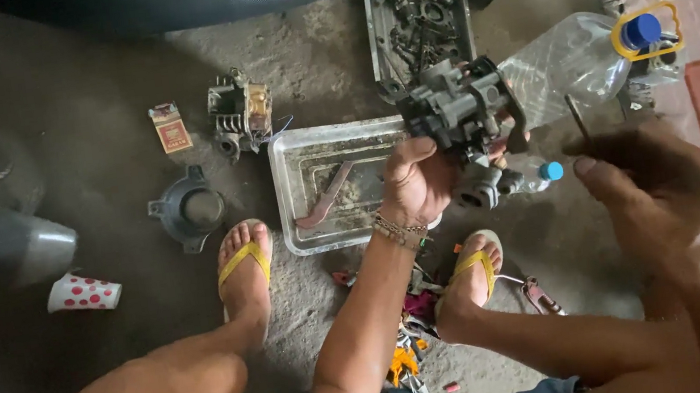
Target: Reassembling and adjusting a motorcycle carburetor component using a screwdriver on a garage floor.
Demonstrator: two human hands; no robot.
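Near the centre of the frame, just right of it, the left hand [416, 183] grips a grey engine part [465, 114] from below and holds it up over the metal tray [299, 185] on the concrete floor. The right hand [656, 192], at centre right, pinches a thin dark tool [578, 117] upright — blurred, so its kind is unclear. The step looks like work on the part in hand; the next move calls for a steady hold and a careful aim of the tool's tip.
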